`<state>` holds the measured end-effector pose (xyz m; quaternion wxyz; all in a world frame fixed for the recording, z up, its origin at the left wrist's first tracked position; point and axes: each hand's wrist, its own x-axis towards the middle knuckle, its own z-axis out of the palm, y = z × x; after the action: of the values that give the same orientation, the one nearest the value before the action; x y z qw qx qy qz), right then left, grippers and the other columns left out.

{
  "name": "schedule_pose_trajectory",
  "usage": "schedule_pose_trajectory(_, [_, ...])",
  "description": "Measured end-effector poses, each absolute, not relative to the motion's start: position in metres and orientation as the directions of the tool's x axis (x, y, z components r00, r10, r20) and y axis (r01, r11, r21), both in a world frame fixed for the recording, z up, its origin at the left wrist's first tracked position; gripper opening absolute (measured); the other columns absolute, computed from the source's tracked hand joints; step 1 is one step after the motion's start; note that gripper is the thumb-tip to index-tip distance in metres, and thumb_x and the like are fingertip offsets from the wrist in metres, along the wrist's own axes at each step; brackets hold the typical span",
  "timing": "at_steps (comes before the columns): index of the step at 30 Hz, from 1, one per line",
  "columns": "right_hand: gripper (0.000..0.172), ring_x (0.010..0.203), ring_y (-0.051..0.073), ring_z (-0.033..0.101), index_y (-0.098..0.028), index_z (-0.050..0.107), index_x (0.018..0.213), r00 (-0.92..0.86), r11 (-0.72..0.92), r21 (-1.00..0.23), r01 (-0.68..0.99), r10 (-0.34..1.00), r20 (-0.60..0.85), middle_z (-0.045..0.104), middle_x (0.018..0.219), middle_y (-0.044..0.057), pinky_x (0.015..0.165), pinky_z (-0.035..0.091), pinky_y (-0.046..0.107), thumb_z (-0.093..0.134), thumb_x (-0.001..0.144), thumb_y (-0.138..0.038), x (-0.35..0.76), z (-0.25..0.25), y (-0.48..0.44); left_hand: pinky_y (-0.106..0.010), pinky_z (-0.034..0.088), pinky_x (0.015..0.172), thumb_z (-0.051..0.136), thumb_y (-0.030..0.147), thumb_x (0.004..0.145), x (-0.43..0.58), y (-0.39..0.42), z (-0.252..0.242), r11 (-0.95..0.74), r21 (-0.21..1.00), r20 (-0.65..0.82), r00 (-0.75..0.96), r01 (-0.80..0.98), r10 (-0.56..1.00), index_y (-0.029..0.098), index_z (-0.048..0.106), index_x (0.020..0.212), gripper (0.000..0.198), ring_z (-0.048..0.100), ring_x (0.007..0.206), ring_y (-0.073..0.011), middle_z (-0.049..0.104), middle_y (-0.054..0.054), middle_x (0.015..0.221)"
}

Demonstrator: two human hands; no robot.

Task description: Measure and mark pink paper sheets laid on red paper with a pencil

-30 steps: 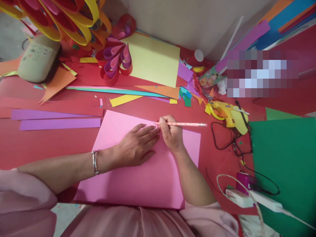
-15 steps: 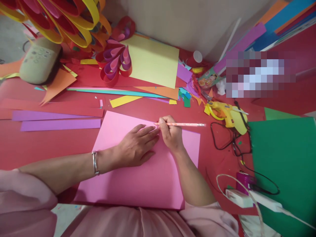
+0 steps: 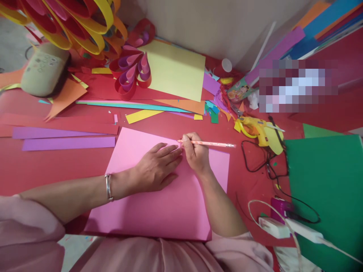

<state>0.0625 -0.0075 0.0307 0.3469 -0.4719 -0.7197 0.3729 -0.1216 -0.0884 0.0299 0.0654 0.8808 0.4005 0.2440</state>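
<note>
A large sheet of pink paper [image 3: 170,211] lies on the red table in front of me. My left hand [image 3: 160,166] rests flat on it, fingers stretched toward the upper right; a silver bangle [image 3: 108,187] circles that wrist. Close by those fingertips, my right hand [image 3: 195,153] grips a pencil [image 3: 212,144]. The pencil lies nearly level, its point to the left by the paper's far edge and its eraser end to the right. My right forearm crosses the right part of the sheet.
Purple strips [image 3: 69,143] lie on the left. Behind are a pale yellow sheet [image 3: 176,70], a curled-paper flower [image 3: 133,73] and a rounded case [image 3: 45,70]. To the right are a yellow glue gun [image 3: 258,130], black cord, green sheets [image 3: 326,181] and a white power adapter [image 3: 274,227].
The pencil has tilted slightly, its eraser end a little lower. Both hands stay in almost the same place on the pink paper.
</note>
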Motion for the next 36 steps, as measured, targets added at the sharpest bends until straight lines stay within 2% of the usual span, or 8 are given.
schedule_pose_trajectory(8, [0.028,0.076,0.016,0.069,-0.024,0.06,0.087,-0.315,0.286,-0.864,0.414,0.936,0.159,0.07,0.079,-0.001,0.073,0.052,0.029,0.05,0.106,-0.042,0.062,0.032,-0.007,-0.054,0.048,0.112,0.058,0.037,0.102,-0.122,-0.088,0.03,-0.672,0.306,0.384,0.559,0.674,0.735,0.009,0.066,0.137,0.046,0.062,0.135,-0.0366,0.068,-0.02,0.144])
schedule_pose_trajectory(12, [0.028,0.075,0.016,0.069,-0.024,0.061,0.088,-0.273,0.225,-0.91,0.349,0.953,0.131,0.071,0.078,-0.001,0.071,0.053,0.028,0.051,0.106,-0.043,0.061,0.031,-0.007,-0.054,0.048,0.112,0.06,0.036,0.101,-0.123,-0.088,0.031,-0.672,0.308,0.375,0.563,0.673,0.736,0.011,0.067,0.136,0.044,0.062,0.135,-0.0359,0.068,-0.019,0.145])
schedule_pose_trajectory(16, [0.031,0.071,0.015,0.069,-0.024,0.06,0.087,-0.257,0.202,-0.937,0.286,0.958,0.128,0.071,0.076,-0.001,0.067,0.053,0.027,0.052,0.105,-0.048,0.06,0.029,-0.005,-0.055,0.048,0.111,0.061,0.034,0.1,-0.123,-0.087,0.033,-0.669,0.311,0.359,0.568,0.675,0.741,0.013,0.067,0.135,0.042,0.062,0.136,-0.0358,0.067,-0.019,0.145])
schedule_pose_trajectory(25, [0.044,0.074,0.015,0.071,-0.025,0.062,0.089,-0.247,0.174,-0.965,0.194,0.961,0.124,0.069,0.073,-0.002,0.072,0.056,0.026,0.051,0.103,-0.066,0.057,0.025,-0.001,-0.057,0.05,0.104,0.059,0.041,0.101,-0.124,-0.083,0.028,-0.697,0.231,0.333,0.618,0.679,0.712,0.013,0.069,0.131,0.042,0.063,0.133,-0.0397,0.068,-0.019,0.143])
schedule_pose_trajectory(29, [0.049,0.064,0.013,0.066,-0.026,0.066,0.1,-0.223,0.091,-0.988,0.123,0.973,0.062,0.066,0.073,-0.004,0.06,0.053,0.024,0.051,0.099,-0.072,0.055,0.022,0.001,-0.059,0.048,0.109,0.06,0.043,0.1,-0.119,-0.085,0.033,-0.673,0.248,0.278,0.614,0.697,0.738,0.014,0.07,0.131,0.043,0.061,0.136,-0.0403,0.067,-0.019,0.145])
schedule_pose_trajectory(31, [0.048,0.069,0.014,0.068,-0.026,0.067,0.102,-0.224,0.084,-0.99,0.115,0.973,0.056,0.069,0.078,-0.003,0.065,0.057,0.026,0.053,0.098,-0.072,0.057,0.026,-0.003,-0.06,0.045,0.114,0.062,0.044,0.099,-0.121,-0.091,0.039,-0.654,0.287,0.276,0.593,0.7,0.756,0.016,0.069,0.133,0.045,0.057,0.142,-0.0403,0.062,-0.018,0.152])
schedule_pose_trajectory(33, [0.045,0.082,0.017,0.073,-0.026,0.066,0.103,-0.235,0.123,-0.983,0.135,0.968,0.089,0.074,0.087,0.0,0.078,0.06,0.03,0.053,0.099,-0.068,0.063,0.034,-0.015,-0.059,0.041,0.119,0.063,0.045,0.099,-0.129,-0.102,0.047,-0.599,0.374,0.321,0.507,0.708,0.8,0.019,0.07,0.133,0.044,0.052,0.147,-0.0383,0.057,-0.017,0.157])
schedule_pose_trajectory(36, [0.038,0.094,0.021,0.075,-0.027,0.067,0.11,-0.304,0.235,-0.931,0.278,0.941,0.147,0.076,0.1,0.003,0.086,0.06,0.035,0.05,0.104,-0.06,0.075,0.047,-0.05,-0.054,0.04,0.123,0.064,0.049,0.098,-0.154,-0.127,0.059,-0.355,0.642,0.356,0.145,0.679,0.923,0.022,0.074,0.124,0.039,0.053,0.146,-0.0335,0.058,-0.014,0.156])
